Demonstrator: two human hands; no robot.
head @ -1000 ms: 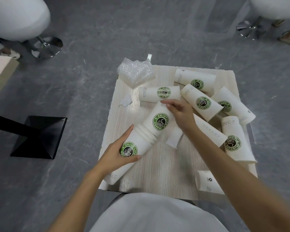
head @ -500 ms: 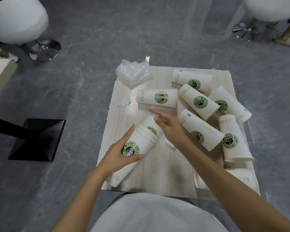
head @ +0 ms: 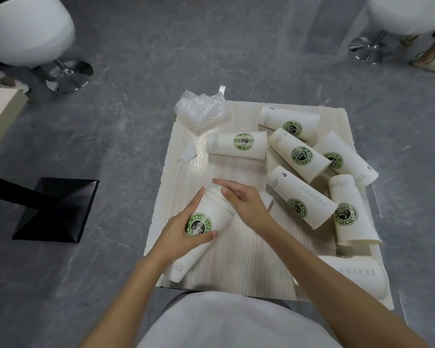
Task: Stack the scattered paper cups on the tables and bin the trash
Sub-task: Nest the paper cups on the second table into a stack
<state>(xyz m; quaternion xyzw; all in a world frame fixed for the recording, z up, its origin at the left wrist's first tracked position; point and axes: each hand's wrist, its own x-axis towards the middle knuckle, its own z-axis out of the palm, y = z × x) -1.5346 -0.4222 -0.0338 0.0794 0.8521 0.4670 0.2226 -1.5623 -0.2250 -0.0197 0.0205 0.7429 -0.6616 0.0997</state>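
A grey marbled floor [head: 136, 59] filled the head view. On it stood a pale wood-grain table [head: 236, 259], directly in front of the person. Two white stools [head: 23, 28] on chrome bases occupied the far corners, and a black pedestal base [head: 58, 209] lay on the floor to the left of the table.

Seven loose cups [head: 299, 155], white with green round logos, lay on their sides across the right half of the table, several touching or overlapping. One lay at the near right corner, partly hidden by the right forearm.

A nested stack of cups [head: 219, 207] lay tilted on the near left part of the table, its base at the near edge and its mouth pointing away. The left hand [head: 183, 237] gripped the stack around its logo, thumb on one side and fingers curled over the other. The right hand [head: 244, 204] was open, its straight fingers laid against the rims at the stack's mouth.

Crumpled bubble wrap [head: 201, 110] sat at the far left corner. A small torn paper scrap [head: 188, 154] lay just near of it, beside the left edge.
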